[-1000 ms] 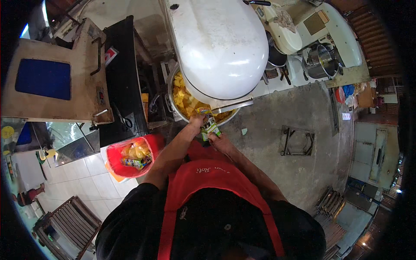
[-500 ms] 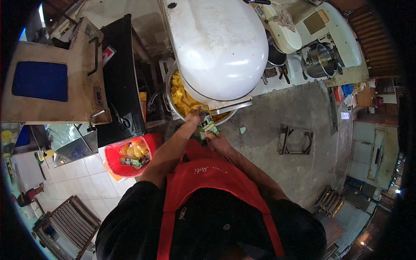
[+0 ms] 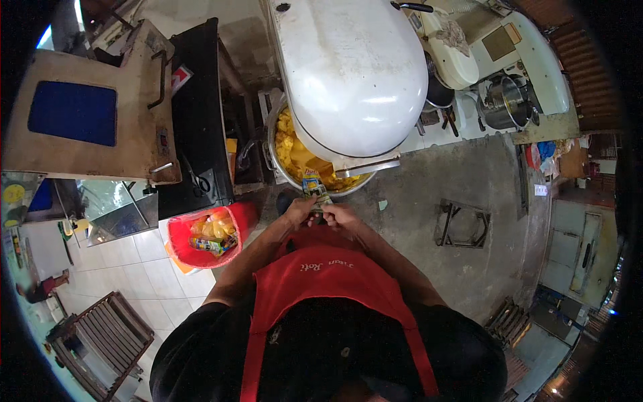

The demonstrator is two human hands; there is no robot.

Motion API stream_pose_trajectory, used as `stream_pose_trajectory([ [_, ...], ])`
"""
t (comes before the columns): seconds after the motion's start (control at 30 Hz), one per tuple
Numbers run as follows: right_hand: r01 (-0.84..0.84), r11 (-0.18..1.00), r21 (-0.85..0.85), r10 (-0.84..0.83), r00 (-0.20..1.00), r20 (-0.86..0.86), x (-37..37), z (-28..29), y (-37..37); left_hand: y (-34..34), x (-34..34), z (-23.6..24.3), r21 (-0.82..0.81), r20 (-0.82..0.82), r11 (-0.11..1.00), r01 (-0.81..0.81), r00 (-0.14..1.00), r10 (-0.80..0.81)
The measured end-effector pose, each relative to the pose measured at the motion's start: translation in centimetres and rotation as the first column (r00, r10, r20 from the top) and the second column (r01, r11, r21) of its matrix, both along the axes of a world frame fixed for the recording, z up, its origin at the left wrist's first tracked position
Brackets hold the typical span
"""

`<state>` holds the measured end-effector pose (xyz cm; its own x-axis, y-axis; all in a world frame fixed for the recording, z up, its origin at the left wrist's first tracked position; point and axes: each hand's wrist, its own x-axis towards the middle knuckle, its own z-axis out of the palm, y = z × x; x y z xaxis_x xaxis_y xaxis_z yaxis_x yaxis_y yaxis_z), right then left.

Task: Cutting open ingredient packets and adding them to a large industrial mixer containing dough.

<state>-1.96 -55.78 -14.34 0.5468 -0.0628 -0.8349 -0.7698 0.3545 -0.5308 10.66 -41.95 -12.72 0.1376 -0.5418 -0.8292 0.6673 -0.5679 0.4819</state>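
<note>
**Inspector:** Containers first. What is in the bowl (image 3: 281, 144)?

**Assistant:** It is a round metal bowl, partly covered by the white domed mixer head (image 3: 351, 74). The part that shows holds yellow lumps (image 3: 295, 151), blocky and uneven, piled toward the left wall and along the front rim.

**Inspector:** And the hands?

**Assistant:** Both meet just in front of the bowl's near rim, above the red apron (image 3: 321, 281). The left hand (image 3: 299, 211) and right hand (image 3: 340, 216) are both closed on one packet (image 3: 315, 193), a small flat wrapper, yellow and green, glossy. Its top end points at the bowl, over the rim. Fingers are pinched at its lower end; the exact grip is too small to make out.

**Inspector:** Other containers?

**Assistant:** A red bag (image 3: 201, 236), soft plastic with its mouth open, stands on the floor to the person's left. Inside are crumpled wrappers (image 3: 209, 234), yellow and green. A steel pot (image 3: 504, 102) stands on the white counter at the upper right; its contents cannot be seen.

**Inspector:** Surfaces?

**Assistant:** Rough grey concrete floor (image 3: 429, 181) under the bowl, pale tiles (image 3: 134, 261) at the left. A black cabinet (image 3: 197, 120) stands beside the bowl.
</note>
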Motion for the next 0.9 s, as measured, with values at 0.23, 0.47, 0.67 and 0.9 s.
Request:
stream_pose_trajectory([
  [0.23,-0.047,0.99,-0.13,0.066,0.987,0.144,0.3,-2.5,2.0,2.0,-2.1,-1.1,-0.011,0.008,0.971,-0.241,0.971,0.241],
  [0.47,0.391,0.729,0.562,-0.364,0.917,-0.165,2.5,-0.1,3.6,4.0,-1.5,-2.6,-0.018,-0.086,0.927,-0.376,0.924,0.373],
  [0.67,0.382,0.754,0.534,-0.383,0.917,-0.116,2.6,-1.3,5.2,3.4,-3.0,-0.8,0.029,0.029,0.919,-0.394,0.919,0.393],
  [0.9,0.41,0.835,0.366,-0.388,0.912,-0.136,4.1,-3.1,4.7,3.9,-2.9,-2.7,-0.076,0.127,0.955,-0.288,0.947,0.296],
])
